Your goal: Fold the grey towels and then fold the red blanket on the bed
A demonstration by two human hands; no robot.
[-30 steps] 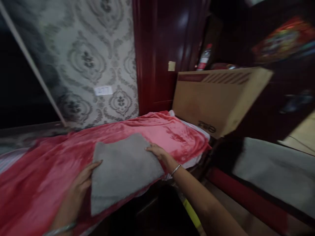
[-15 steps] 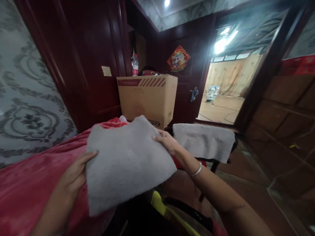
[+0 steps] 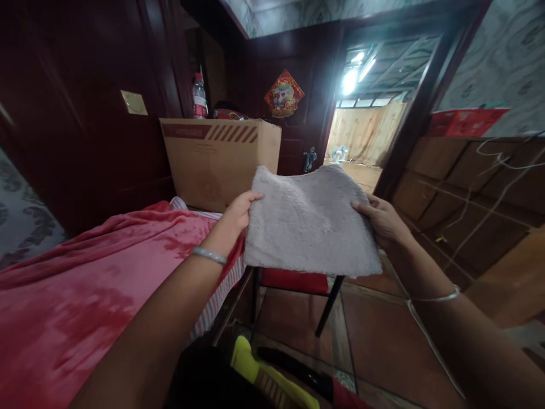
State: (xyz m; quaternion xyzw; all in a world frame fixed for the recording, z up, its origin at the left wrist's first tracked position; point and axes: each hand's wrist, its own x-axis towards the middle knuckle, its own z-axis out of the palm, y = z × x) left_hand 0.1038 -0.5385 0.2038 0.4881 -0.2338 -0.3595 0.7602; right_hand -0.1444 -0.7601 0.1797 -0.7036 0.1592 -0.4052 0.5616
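Note:
A grey piece of plush fabric (image 3: pixel 310 224) is stretched out in front of me, held up at both sides. My left hand (image 3: pixel 242 209) pinches its left edge, thumb on the near face. On the opposite edge, my right hand (image 3: pixel 381 218) grips it the same way. Behind and below the fabric is a chair with a red seat (image 3: pixel 293 279) and dark legs. The fabric hides the chair's upper part, so I cannot tell whether the two touch.
A bed with a pink blanket (image 3: pixel 140 272) lies at the left. Beyond it stands a cardboard box (image 3: pixel 217 165) with a bottle (image 3: pixel 198 96) on top. Stacked brown boxes (image 3: pixel 443 170) with loose cords line the right. Something yellow-green (image 3: pixel 264 369) is low in front of me.
Both hands have carried the fabric from over the bed's edge rightward to in front of the chair. Another grey piece, seen earlier draped on the chair, is now hidden behind it.

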